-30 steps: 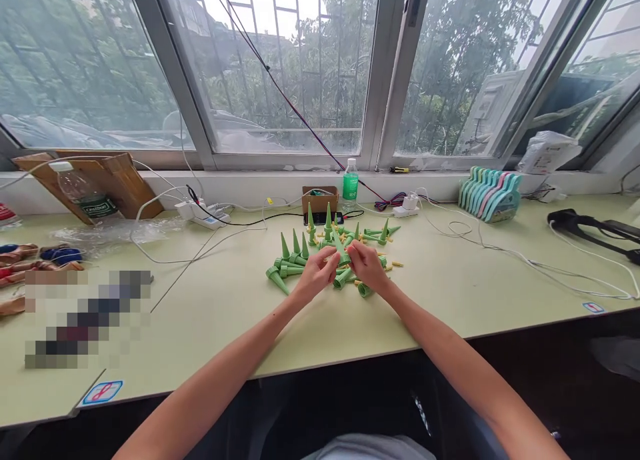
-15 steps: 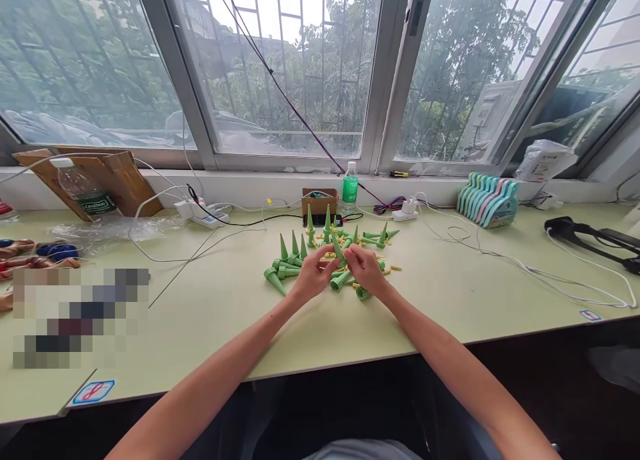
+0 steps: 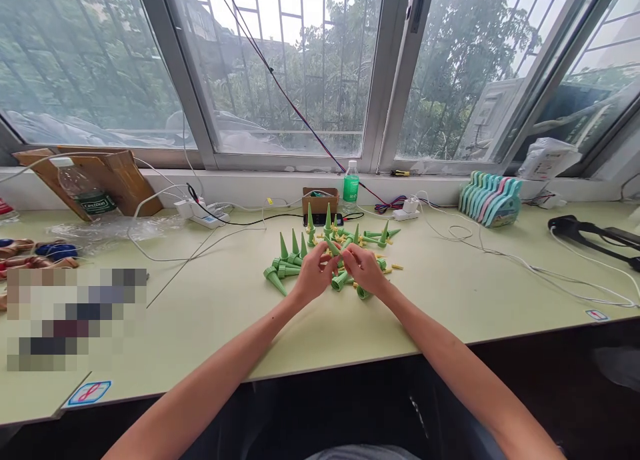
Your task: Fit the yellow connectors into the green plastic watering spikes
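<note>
Over the table (image 3: 325,340), my left hand (image 3: 314,273) and right hand (image 3: 367,273) meet at a cone (image 3: 332,247).
To work it well, I judge, I should steady the cone with the left and make small, even moves with the right, wrists loose, so that it neither skews nor slips. My fingers are clamped on it from both sides; it slants between them, partly covered, its upper part by the left fingertips, its lower end at the right ones; whether they pinch a smaller part too, I cannot tell. Close beside lie loose cones (image 3: 275,279) and yellow bits (image 3: 397,267); farther back, upright cones (image 3: 311,225) stand before a box (image 3: 320,207).
</note>
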A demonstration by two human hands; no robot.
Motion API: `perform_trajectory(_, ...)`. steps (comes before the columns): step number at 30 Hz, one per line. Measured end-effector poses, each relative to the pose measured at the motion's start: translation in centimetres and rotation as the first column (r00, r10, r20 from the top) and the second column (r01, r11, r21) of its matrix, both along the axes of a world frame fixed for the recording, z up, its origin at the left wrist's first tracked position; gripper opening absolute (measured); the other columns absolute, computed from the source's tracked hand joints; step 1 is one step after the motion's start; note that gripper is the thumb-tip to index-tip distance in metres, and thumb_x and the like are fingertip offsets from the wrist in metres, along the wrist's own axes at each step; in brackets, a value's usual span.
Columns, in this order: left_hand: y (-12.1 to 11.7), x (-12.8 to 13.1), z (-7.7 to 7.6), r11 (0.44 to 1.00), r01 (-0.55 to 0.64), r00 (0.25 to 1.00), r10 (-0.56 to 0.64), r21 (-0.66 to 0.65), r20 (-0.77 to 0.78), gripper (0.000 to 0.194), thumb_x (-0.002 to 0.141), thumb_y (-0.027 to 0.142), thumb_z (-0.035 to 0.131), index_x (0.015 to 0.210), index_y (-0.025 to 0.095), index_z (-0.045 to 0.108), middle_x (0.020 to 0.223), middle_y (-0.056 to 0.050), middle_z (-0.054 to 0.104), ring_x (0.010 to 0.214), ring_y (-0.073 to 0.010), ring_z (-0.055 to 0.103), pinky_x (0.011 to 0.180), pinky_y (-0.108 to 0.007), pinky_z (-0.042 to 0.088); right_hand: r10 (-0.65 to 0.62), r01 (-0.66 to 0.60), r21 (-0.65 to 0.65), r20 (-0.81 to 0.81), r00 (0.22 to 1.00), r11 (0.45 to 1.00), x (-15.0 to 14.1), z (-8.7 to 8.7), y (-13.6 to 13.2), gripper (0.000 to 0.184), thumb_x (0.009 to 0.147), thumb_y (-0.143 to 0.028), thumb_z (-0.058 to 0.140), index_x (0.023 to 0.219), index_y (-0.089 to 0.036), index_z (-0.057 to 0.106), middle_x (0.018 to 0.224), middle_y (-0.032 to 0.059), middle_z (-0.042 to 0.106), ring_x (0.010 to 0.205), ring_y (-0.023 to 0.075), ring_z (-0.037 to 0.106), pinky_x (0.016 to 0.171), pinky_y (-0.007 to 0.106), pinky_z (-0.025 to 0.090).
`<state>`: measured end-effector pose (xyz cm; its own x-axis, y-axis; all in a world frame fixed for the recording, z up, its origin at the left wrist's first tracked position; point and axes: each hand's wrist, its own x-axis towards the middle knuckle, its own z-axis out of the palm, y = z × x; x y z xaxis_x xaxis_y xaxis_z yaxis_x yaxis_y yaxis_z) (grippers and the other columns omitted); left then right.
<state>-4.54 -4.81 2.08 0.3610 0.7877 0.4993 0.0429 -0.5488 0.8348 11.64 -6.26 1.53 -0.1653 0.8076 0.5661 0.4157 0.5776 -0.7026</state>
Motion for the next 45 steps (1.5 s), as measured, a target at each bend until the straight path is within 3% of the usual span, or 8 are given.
perform_trajectory(6, 0.0, -0.1, -0.1, 0.985, -0.013, 1.000, 0.013, 0.175, 0.000, 0.023, 0.087, 0.033, 0.061, 0.105, 0.020, 0.056, 0.110, -0.007, 0.053, 0.064, -0.0059, 0.059, 0.051, -0.018, 0.053, -0.012, 0.012, 0.015, 0.028, 1.000, 1.000, 0.0, 0.1, 0.0, 0.039, 0.100, -0.046, 0.033, 0.071, -0.021, 0.040, 0.054, -0.0042, 0.047, 0.048, 0.0093, 0.040, 0.052, 0.022, 0.033)
perform_trajectory(13, 0.7, -0.1, -0.8, 0.978, -0.047, 0.998, 0.039, 0.203, 0.043, 0.019, 0.088, 0.036, 0.061, 0.097, 0.019, 0.060, 0.109, -0.007, 0.054, 0.058, -0.0050, 0.058, 0.043, -0.018, 0.052, -0.011, 0.011, 0.021, 0.011, 1.000, 1.000, -0.3, -0.1, -0.1, 0.042, 0.099, -0.048, 0.032, 0.068, -0.020, 0.039, 0.054, -0.0034, 0.045, 0.049, 0.0093, 0.038, 0.052, 0.023, 0.031)
perform_trajectory(20, 0.5, -0.2, -1.2, 0.953, -0.062, 0.997, 0.047, 0.296, 0.056, 0.013, 0.091, 0.031, 0.058, 0.094, 0.019, 0.061, 0.104, -0.006, 0.056, 0.055, -0.0046, 0.058, 0.047, -0.020, 0.055, 0.023, -0.023, 0.006, -0.067, 0.997, 1.000, -0.7, -0.4, -0.2, 0.043, 0.100, -0.049, 0.032, 0.067, -0.021, 0.040, 0.052, -0.0037, 0.043, 0.047, 0.0095, 0.037, 0.050, 0.024, 0.031)
perform_trajectory(30, 0.0, 0.0, -1.2, 0.899, -0.116, 0.993, 0.117, 0.423, 0.023, 0.011, 0.094, 0.026, 0.053, 0.095, 0.019, 0.062, 0.103, -0.007, 0.061, 0.063, -0.0064, 0.059, 0.052, -0.019, 0.055, 0.031, -0.028, 0.056, -0.049, 0.998, 0.998, -0.6, -0.1, -0.3, 0.041, 0.100, -0.045, 0.032, 0.071, -0.020, 0.046, 0.054, -0.0033, 0.046, 0.047, 0.0093, 0.040, 0.050, 0.023, 0.034)
perform_trajectory(35, 0.0, 0.2, -0.6, 0.873, -0.132, 0.989, 0.147, 0.470, 0.007, 0.014, 0.092, 0.028, 0.055, 0.100, 0.020, 0.063, 0.108, -0.009, 0.060, 0.089, -0.0139, 0.064, 0.057, -0.019, 0.058, 0.002, 0.001, 0.061, -0.042, 0.999, 0.998, -0.4, 0.0, -0.1, 0.041, 0.100, -0.046, 0.032, 0.071, -0.020, 0.044, 0.054, -0.0037, 0.046, 0.048, 0.0096, 0.040, 0.051, 0.023, 0.034)
perform_trajectory(45, 0.2, 0.4, -0.6, 0.889, -0.128, 0.988, 0.153, 0.439, -0.021, 0.017, 0.092, 0.030, 0.055, 0.101, 0.019, 0.063, 0.107, -0.009, 0.060, 0.085, -0.0131, 0.064, 0.055, -0.018, 0.056, -0.039, 0.038, 0.074, 0.013, 0.999, 0.997, 0.0, 0.0, 0.4, 0.047, 0.100, -0.051, 0.030, 0.070, -0.020, 0.048, 0.057, -0.0022, 0.049, 0.051, 0.0103, 0.043, 0.055, 0.024, 0.035)
